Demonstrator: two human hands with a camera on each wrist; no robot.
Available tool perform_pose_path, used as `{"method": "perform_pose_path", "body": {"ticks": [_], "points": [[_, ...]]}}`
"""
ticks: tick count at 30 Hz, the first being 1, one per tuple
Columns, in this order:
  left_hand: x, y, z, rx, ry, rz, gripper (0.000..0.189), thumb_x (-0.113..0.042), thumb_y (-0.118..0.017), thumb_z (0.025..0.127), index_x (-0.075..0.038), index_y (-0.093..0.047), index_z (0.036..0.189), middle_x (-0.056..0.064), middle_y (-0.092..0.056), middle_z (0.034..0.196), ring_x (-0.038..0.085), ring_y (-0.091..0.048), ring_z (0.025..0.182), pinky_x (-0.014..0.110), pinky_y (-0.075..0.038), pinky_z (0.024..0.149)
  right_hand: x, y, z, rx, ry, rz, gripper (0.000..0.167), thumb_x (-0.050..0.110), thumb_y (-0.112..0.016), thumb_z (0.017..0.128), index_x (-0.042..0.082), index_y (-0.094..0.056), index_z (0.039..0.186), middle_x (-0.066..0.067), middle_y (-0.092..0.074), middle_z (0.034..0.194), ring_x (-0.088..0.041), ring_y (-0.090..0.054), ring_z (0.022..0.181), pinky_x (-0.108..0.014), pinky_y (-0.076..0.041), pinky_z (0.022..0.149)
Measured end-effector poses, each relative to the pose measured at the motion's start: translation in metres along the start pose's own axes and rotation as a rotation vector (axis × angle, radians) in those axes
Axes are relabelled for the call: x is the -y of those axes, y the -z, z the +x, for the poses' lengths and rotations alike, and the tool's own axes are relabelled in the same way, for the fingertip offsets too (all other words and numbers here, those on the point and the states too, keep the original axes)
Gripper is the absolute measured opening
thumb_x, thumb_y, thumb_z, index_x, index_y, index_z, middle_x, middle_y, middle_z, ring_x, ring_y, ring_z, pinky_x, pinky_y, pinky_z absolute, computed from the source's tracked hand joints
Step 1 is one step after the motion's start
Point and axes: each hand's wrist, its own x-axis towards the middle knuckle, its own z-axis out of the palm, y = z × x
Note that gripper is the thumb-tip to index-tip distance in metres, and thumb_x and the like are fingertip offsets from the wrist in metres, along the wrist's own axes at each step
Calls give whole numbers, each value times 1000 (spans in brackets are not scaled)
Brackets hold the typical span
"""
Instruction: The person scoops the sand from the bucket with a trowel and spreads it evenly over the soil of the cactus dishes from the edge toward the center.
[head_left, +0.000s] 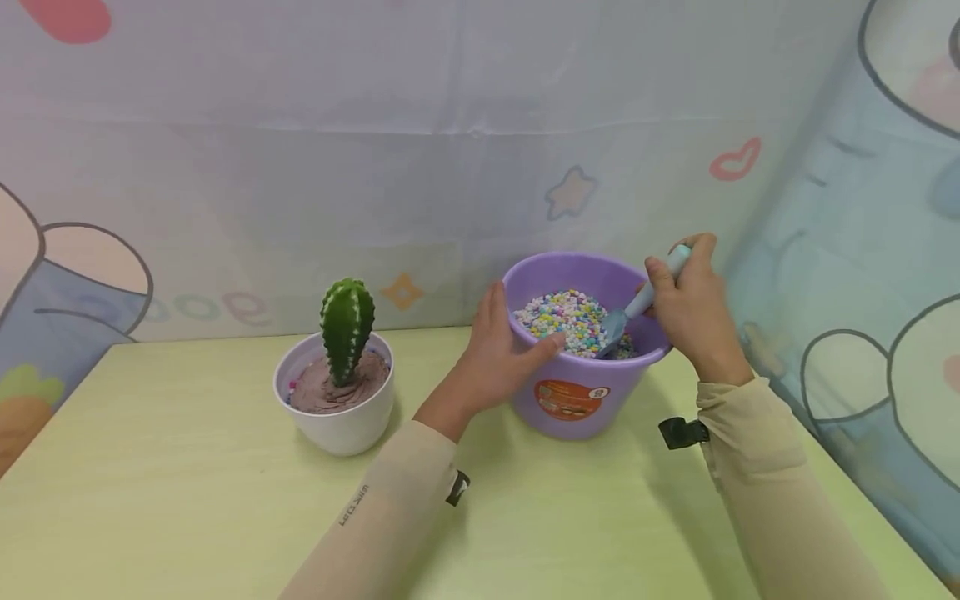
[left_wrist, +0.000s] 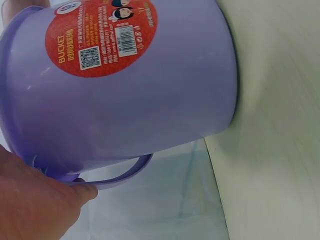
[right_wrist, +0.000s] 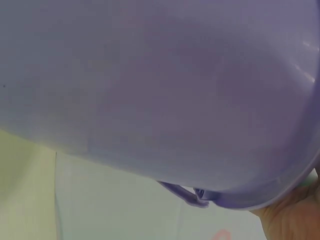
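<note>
A purple bucket [head_left: 576, 392] with an orange-red label stands upright on the table, partly filled with small multicoloured beads [head_left: 566, 321]. My left hand [head_left: 495, 362] holds the bucket's near left rim, its thumb over the edge and its fingers along the outside. In the left wrist view the fingertips lie by the purple bail handle [left_wrist: 127, 172]. Above the bucket's right rim, my right hand [head_left: 693, 312] grips a small light-blue shovel [head_left: 643, 300] by its handle. The shovel slants down to the left, its blade among the beads.
To the left stands a white pot [head_left: 341, 433] holding a green cactus [head_left: 347, 329] set in brownish-pink material, with a few coloured beads at its edge. The pale yellow-green table [head_left: 187, 500] meets a printed cloth backdrop [head_left: 300, 167] behind and at the right.
</note>
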Motion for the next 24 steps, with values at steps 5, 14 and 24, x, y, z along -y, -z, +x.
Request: {"method": "perform_pose_path", "body": {"ticks": [5, 14, 24], "points": [[3, 5, 2, 8, -14, -40, 112, -58, -63, 86, -8, 8, 157, 10, 7, 162, 27, -1, 147, 50, -18, 113, 2, -3, -1, -10, 10, -45, 40, 38, -39, 105, 5, -23, 121, -22, -67, 92, -29, -69, 69, -32, -54, 63], [5, 1, 6, 20, -47, -74, 111, -56, -63, 84, -8, 6, 157, 12, 7, 162, 26, -1, 146, 49, -17, 113, -3, 3, 1, 40, 19, 118, 35, 30, -42, 105, 4, -23, 118, -28, -63, 102, -25, -70, 83, -31, -57, 68], [4, 4, 3, 23, -23, -61, 108, -56, -61, 87, -9, 7, 157, 9, 6, 162, 25, -2, 146, 50, -18, 112, 0, -5, 3, 46, -59, 460, 21, 20, -44, 105, 6, -29, 109, -7, -66, 80, -15, -69, 68, -32, -57, 62]]}}
